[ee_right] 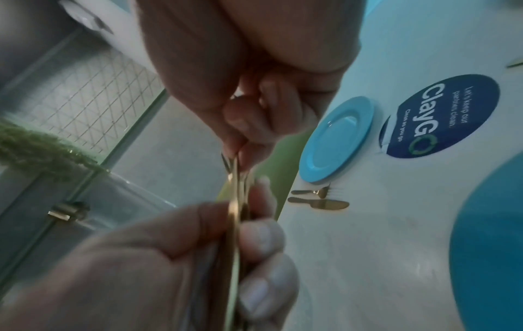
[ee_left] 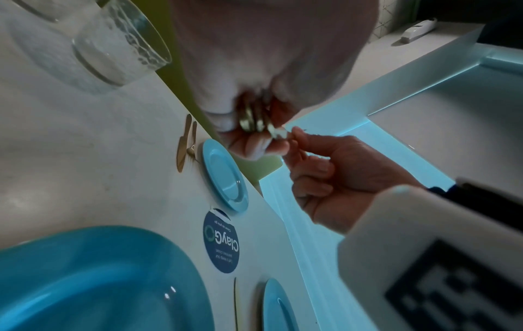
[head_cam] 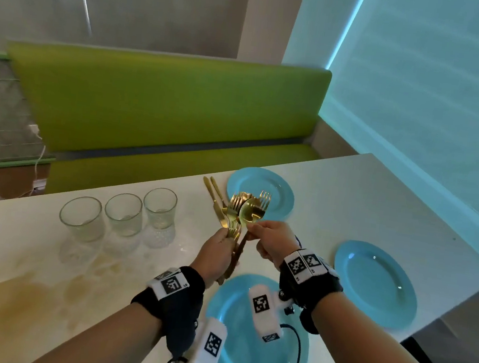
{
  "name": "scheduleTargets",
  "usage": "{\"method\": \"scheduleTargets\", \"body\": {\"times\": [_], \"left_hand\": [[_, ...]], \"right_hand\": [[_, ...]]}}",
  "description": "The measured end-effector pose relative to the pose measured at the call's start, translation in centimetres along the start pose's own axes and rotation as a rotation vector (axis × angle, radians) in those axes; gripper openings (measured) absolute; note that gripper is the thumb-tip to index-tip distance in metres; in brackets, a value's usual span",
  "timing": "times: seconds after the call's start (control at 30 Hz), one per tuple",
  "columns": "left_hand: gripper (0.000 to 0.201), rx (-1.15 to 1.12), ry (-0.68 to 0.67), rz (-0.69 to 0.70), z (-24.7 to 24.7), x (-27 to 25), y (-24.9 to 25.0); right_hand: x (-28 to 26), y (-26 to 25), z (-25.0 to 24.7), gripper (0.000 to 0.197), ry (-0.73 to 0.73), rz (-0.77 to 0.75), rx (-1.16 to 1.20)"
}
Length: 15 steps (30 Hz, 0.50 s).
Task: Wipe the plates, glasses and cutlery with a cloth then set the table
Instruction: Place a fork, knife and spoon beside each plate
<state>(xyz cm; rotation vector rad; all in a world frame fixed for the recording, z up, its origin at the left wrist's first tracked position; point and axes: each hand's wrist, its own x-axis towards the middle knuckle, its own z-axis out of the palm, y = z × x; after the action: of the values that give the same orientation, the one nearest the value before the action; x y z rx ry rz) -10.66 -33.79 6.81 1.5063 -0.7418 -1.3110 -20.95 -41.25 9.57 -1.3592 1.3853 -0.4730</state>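
My left hand grips a fanned bundle of gold forks and spoons upright above the white table. My right hand pinches one gold spoon of that bundle just below its bowl. From the right wrist, the pinched cutlery runs edge-on between both hands. Three blue plates lie on the table: far, right and near. A gold knife and fork lie left of the far plate. Three empty glasses stand in a row at the left. No cloth is in view.
A green bench runs along the table's far edge. A round blue sticker sits on the table between the plates. A dark counter stands at the right. The table's left part shows a yellowish sheen.
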Motion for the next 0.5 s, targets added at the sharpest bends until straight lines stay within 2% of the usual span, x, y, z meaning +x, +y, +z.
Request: {"method": "scheduleTargets", "body": {"times": [0.1,0.17,0.23,0.37,0.43,0.5], "left_hand": [[0.026,0.017,0.053,-0.059,1.2,0.8,-0.3],[0.026,0.039,0.087,-0.084,2.2,1.4,-0.7],[0.025,0.069,0.127,-0.087,3.0,1.8,-1.1],[0.019,0.082,0.186,-0.084,4.6,2.4,-1.5],[0.020,0.089,0.207,-0.083,5.3,2.7,-1.6],[0.020,0.098,0.218,-0.081,6.0,2.9,-1.9]], "right_hand": [[1.0,1.0,-3.9,0.028,0.083,0.028,0.019],[1.8,2.3,-7.4,0.029,0.096,0.039,-0.067],[2.3,3.9,-11.0,0.029,0.063,0.075,-0.298],[2.7,7.7,-15.7,0.026,-0.046,0.156,-1.029],[3.1,10.0,-16.7,0.035,-0.067,0.183,-1.213],[3.5,11.9,-17.3,0.040,-0.067,0.189,-1.276]]}}
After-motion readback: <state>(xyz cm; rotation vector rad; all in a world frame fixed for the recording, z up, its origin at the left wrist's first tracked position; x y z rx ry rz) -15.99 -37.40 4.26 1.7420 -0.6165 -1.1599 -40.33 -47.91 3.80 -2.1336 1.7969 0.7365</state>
